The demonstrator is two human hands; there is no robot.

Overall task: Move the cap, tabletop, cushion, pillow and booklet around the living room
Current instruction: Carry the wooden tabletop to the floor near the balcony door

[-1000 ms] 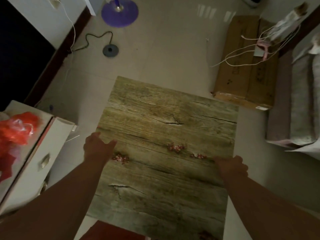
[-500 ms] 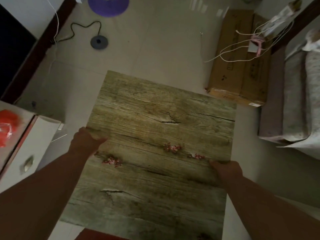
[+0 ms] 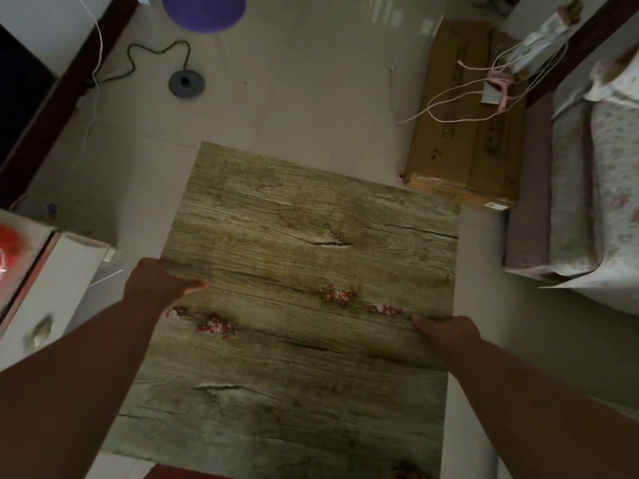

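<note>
Head view | both hands' fingers grip tabletop (image 3: 304,340) edges | fingertips hidden underneath

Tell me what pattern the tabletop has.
Weathered olive-brown wood grain on the tabletop, with small red flower sprigs; head view.

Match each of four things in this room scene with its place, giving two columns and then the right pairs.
Things:
1. tabletop
2. cardboard box
3. purple disc
4. red bag

Places:
A. far left edge, on the white cabinet
B. top of the view, on the floor
C. middle, held at both side edges by the left hand and right hand
D. upper right, with cables lying across it

Pairs: 1-C, 2-D, 3-B, 4-A
</note>
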